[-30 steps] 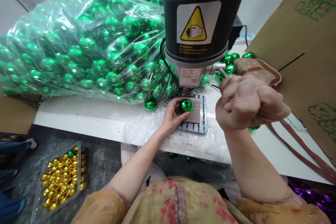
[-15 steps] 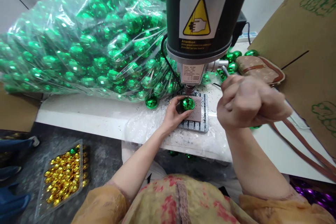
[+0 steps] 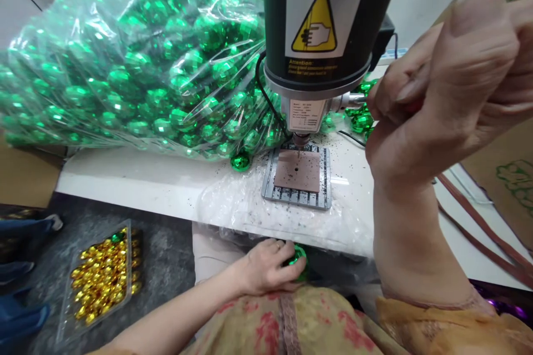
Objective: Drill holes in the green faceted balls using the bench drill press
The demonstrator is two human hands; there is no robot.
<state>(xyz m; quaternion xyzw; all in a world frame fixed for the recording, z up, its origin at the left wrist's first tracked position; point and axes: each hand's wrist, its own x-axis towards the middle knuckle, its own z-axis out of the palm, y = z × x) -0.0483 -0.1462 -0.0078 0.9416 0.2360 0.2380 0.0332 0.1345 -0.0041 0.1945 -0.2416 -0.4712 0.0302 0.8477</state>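
My left hand (image 3: 268, 266) is below the table's front edge at my lap, its fingers curled over a shiny green faceted ball (image 3: 298, 259). Most of that ball is hidden by the fingers. My right hand (image 3: 449, 77) is raised close to the camera, closed on the feed lever of the drill press; the lever's grip is hidden inside the fist. The black-headed drill press (image 3: 318, 75) has its bit (image 3: 298, 152) above a brown board (image 3: 297, 175) with a small dark hole. The board lies on a slotted metal base (image 3: 291, 197).
A big clear bag of green balls (image 3: 137, 77) fills the table's left side. One loose green ball (image 3: 240, 162) sits by the base. A clear tub (image 3: 129, 266) of gold balls is at lower left. Brown straps (image 3: 478, 216) and a cardboard box (image 3: 516, 172) are at right.
My left hand has moved from under the bit down to my lap, and the green ball is gone from the board. My right hand has risen toward the camera with the lever.
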